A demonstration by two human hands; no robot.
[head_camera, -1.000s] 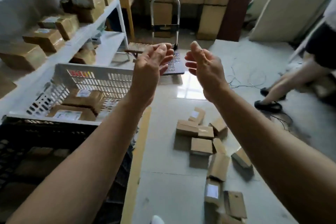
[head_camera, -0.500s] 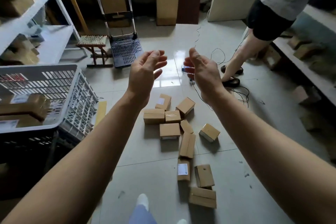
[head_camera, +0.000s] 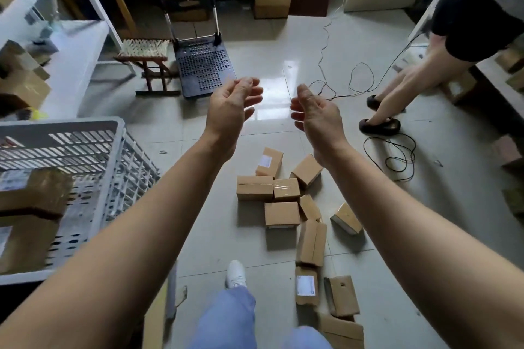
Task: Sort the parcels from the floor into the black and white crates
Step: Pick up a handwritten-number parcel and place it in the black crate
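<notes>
- At the far left stands a white shelf (head_camera: 85,45) with brown cardboard boxes on its levels.
- Below it, the white crate (head_camera: 56,123) is at the left edge. Two brown parcels (head_camera: 34,190) with labels lie inside it.
- Behind the crate, a small wooden stool (head_camera: 144,49) stands just beside a folding hand trolley (head_camera: 202,68).
- The left hand (head_camera: 229,110) is raised in the air in the middle. Its fingers are loosely curved and wide, the palm turns to the right, and it holds nothing.
- Under and between both forearms, a group of parcels on the floor (head_camera: 282,214) lies in a loose line. Several touch each other, and some show a white label.
- A white shoe (head_camera: 235,273) of the person stands on the floor (head_camera: 198,207), left of the nearer parcels.
- The right hand (head_camera: 317,116) is near the left one, but apart from it. Its palm faces left, the fingers are relaxed and wide, and it holds nothing.
- A thin black cable (head_camera: 397,156) lies in loops on the floor at the right.
- At the far right, another person (head_camera: 402,85) in dark shoes bends toward a low shelf.
</notes>
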